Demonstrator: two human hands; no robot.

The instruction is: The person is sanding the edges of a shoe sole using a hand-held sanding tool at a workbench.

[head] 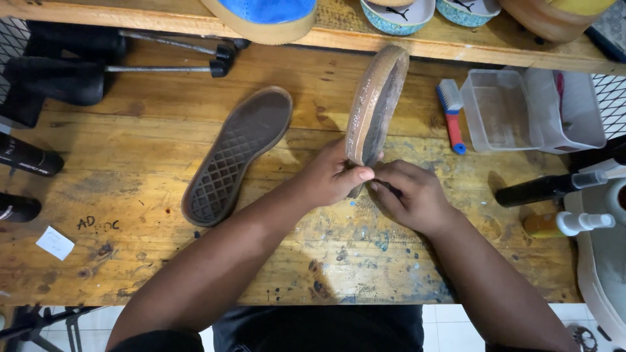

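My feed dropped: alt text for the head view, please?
Both hands, left hand and right hand, hold a worn brown rubber shoe sole on edge over a paint-spattered wooden workbench. A second dark sole lies flat beside it.

A worn wooden surface (130,261) carries a flat rubber shoe sole with a diamond tread (236,156), lying left of a second brown rubber sole (376,104) that stands on edge at the centre. Right of the standing sole lie a blue-and-red brush (451,115), then a clear plastic tub (499,111). Behind everything runs a wooden shelf (163,23).
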